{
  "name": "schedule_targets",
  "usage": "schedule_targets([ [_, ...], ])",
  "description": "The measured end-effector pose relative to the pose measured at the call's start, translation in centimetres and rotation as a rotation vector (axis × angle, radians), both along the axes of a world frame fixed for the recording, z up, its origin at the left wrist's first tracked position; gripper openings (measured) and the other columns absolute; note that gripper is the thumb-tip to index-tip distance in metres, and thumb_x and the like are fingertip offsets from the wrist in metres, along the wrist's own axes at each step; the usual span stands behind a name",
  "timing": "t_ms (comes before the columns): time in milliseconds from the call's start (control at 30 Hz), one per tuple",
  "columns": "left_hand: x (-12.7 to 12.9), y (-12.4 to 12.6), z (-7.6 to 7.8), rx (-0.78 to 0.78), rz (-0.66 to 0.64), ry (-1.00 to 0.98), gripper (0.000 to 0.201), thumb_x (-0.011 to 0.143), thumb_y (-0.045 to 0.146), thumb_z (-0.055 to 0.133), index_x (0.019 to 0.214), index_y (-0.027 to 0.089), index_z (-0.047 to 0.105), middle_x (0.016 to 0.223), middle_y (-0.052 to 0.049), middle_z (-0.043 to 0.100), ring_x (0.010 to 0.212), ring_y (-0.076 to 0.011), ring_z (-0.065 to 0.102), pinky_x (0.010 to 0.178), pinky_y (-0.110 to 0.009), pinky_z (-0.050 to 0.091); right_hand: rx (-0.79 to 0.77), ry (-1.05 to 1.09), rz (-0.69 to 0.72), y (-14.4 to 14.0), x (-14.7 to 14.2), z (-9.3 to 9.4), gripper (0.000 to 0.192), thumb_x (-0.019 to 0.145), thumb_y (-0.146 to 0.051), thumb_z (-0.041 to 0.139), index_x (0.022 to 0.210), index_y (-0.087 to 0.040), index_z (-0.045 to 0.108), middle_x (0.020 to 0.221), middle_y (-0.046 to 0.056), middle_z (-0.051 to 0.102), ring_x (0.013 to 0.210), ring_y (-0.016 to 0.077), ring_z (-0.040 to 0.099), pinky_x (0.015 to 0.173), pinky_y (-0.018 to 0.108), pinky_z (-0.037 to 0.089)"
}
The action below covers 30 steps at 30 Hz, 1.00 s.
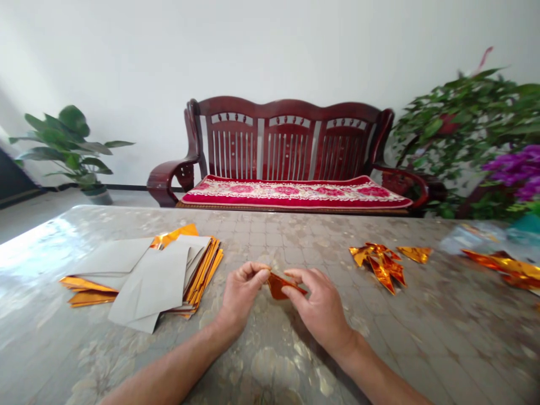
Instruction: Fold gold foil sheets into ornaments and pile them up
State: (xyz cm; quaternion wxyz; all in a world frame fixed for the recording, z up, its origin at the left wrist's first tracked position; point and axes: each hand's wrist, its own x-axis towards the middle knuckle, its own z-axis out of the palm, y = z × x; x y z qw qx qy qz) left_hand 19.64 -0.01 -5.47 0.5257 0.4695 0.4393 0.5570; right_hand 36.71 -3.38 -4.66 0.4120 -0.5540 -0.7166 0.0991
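Between my hands, just above the table, is a small folded piece of orange-gold foil paper [278, 286]. My left hand [244, 289] pinches its left corner between thumb and fingers. On the other side, my right hand [317, 301] grips the right end, thumb below and forefinger above. To the left lies a loose stack of foil paper sheets [154, 281], grey backs up and gold edges showing. Several folded gold foil pieces [379, 263] lie in a small heap to the right, with a single triangular one [414, 254] beside them.
The table [270, 360] has a patterned, glossy cover. More gold foil [506, 267] and clear plastic wrapping [470, 236] lie at its right edge. Beyond stands a dark red wooden bench [287, 140] with a red floral cushion [295, 192]. Potted plants [76, 143] flank it.
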Motion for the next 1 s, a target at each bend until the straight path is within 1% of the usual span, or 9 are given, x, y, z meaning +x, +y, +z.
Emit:
schedule_targets([
  [167, -0.5, 0.7, -0.9, 0.022, 0.045, 0.01, 0.025, 0.072, 0.04, 0.074, 0.076, 0.015, 0.069, 0.064, 0.002, 0.062, 0.057, -0.0098, 0.05, 0.056, -0.021, 0.039, -0.054, 0.245, -0.059, 0.3, 0.2, -0.9, 0.032, 0.079, -0.026, 0.068, 0.111, -0.025, 0.067, 0.086, 0.001, 0.072, 0.084, 0.0201, 0.067, 0.085, 0.034, 0.049],
  [267, -1.0, 0.9, -1.2, 0.103, 0.048, 0.175, 0.02, 0.079, 0.036, 0.068, 0.077, 0.017, 0.066, 0.069, 0.001, 0.065, 0.063, -0.0128, 0.055, 0.061, -0.024, 0.043, -0.09, 0.312, -0.067, 0.5, 0.3, -1.1, 0.036, 0.077, -0.026, 0.07, 0.113, -0.024, 0.067, 0.085, 0.001, 0.073, 0.08, 0.0188, 0.068, 0.083, 0.033, 0.051],
  [333, -1.4, 0.8, -1.0, 0.249, 0.069, 0.412, 0.013, 0.084, 0.031, 0.065, 0.08, 0.019, 0.067, 0.077, -0.001, 0.068, 0.074, -0.0162, 0.06, 0.071, -0.028, 0.047, -0.101, 0.325, -0.073, 0.6, 0.4, -1.1, 0.036, 0.076, -0.026, 0.07, 0.112, -0.024, 0.069, 0.084, 0.001, 0.074, 0.077, 0.0184, 0.068, 0.081, 0.032, 0.052],
  [433, -1.9, 0.2, -0.2, 0.646, 0.03, 0.772, 0.01, 0.089, 0.028, 0.065, 0.095, 0.024, 0.071, 0.099, -0.003, 0.072, 0.097, -0.0209, 0.061, 0.09, -0.035, 0.044, -0.12, 0.346, -0.067, 0.7, 0.6, -1.3, 0.032, 0.076, -0.027, 0.07, 0.107, -0.023, 0.07, 0.083, 0.001, 0.075, 0.075, 0.0186, 0.069, 0.077, 0.031, 0.053],
  [567, -1.4, -0.6, 0.5, 0.936, -0.026, 0.95, 0.017, 0.093, 0.03, 0.063, 0.107, 0.024, 0.071, 0.098, -0.004, 0.073, 0.099, -0.0218, 0.06, 0.089, -0.036, 0.042, -0.148, 0.401, -0.036, 0.6, 0.3, -1.6, 0.027, 0.076, -0.031, 0.071, 0.102, -0.023, 0.07, 0.085, 0.002, 0.075, 0.077, 0.0193, 0.071, 0.074, 0.029, 0.053],
  [633, -1.0, -0.8, 0.4, 0.901, -0.068, 0.941, 0.016, 0.094, 0.031, 0.062, 0.103, 0.023, 0.072, 0.087, -0.003, 0.072, 0.087, -0.0198, 0.061, 0.082, -0.033, 0.042, -0.161, 0.417, -0.023, 0.6, 0.2, -1.6, 0.025, 0.076, -0.031, 0.072, 0.099, -0.022, 0.069, 0.084, 0.001, 0.075, 0.076, 0.019, 0.07, 0.073, 0.028, 0.053],
  [733, -0.7, -0.5, -0.3, 0.689, -0.108, 0.833, 0.011, 0.092, 0.027, 0.063, 0.091, 0.024, 0.074, 0.077, 0.0, 0.07, 0.079, -0.0176, 0.062, 0.077, -0.031, 0.042, -0.157, 0.445, 0.009, 0.5, 0.0, -1.2, 0.023, 0.075, -0.03, 0.072, 0.097, -0.021, 0.069, 0.079, 0.0, 0.073, 0.071, 0.0173, 0.068, 0.068, 0.027, 0.052],
  [867, -0.6, 0.1, -1.3, 0.32, -0.125, 0.555, 0.013, 0.086, 0.023, 0.063, 0.079, 0.02, 0.073, 0.075, 0.0, 0.071, 0.075, -0.0165, 0.064, 0.072, -0.026, 0.047, -0.144, 0.515, 0.07, 0.2, -0.2, -0.7, 0.029, 0.076, -0.029, 0.071, 0.103, -0.021, 0.068, 0.077, -0.001, 0.07, 0.069, 0.0153, 0.065, 0.068, 0.026, 0.052],
  [1000, 0.0, -0.1, -1.2, 0.127, -0.106, 0.302, 0.015, 0.078, 0.03, 0.066, 0.075, 0.017, 0.07, 0.069, 0.0, 0.07, 0.064, -0.0153, 0.064, 0.063, -0.024, 0.05, -0.066, 0.593, -0.005, 0.0, -0.4, -0.7, 0.028, 0.073, -0.028, 0.074, 0.098, -0.022, 0.063, 0.077, -0.003, 0.064, 0.066, 0.013, 0.061, 0.063, 0.024, 0.05],
])
